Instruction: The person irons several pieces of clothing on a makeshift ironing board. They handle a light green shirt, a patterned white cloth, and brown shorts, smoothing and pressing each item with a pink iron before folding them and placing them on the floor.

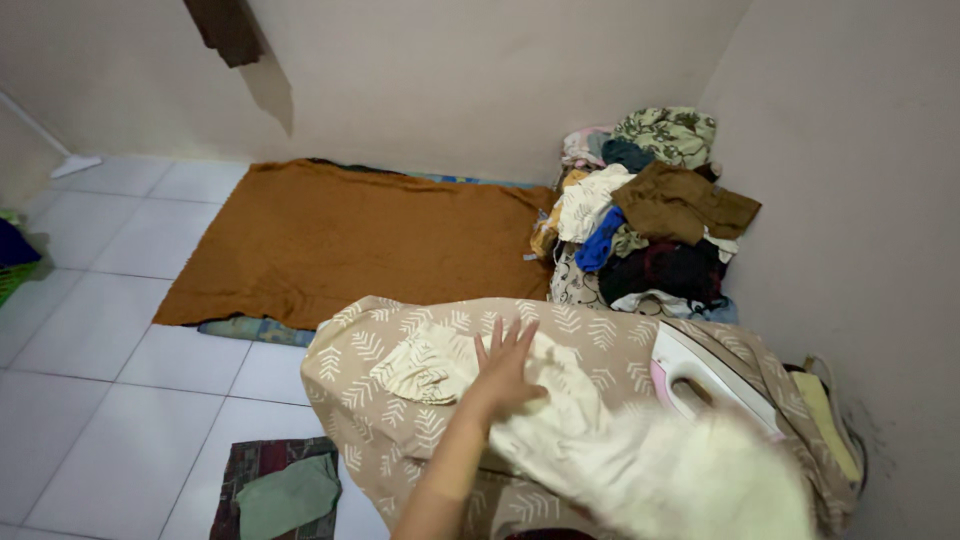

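Observation:
My left hand (505, 368) lies flat, palm down and fingers spread, on a cream garment (430, 365). The garment is spread over a surface covered with a beige cloth with a white leaf pattern (350, 345). Part of the garment rises blurred toward the camera at the lower right (700, 480). A white and pink iron (690, 375) rests on the same cover, just right of my hand. My right hand is not visible.
A brown blanket (340, 240) lies on the white tiled floor beyond the cover. A heap of mixed clothes (650, 220) sits in the corner by the right wall. Folded dark and green cloths (285, 490) lie on the floor at lower left. A green basket edge (10, 275) shows at far left.

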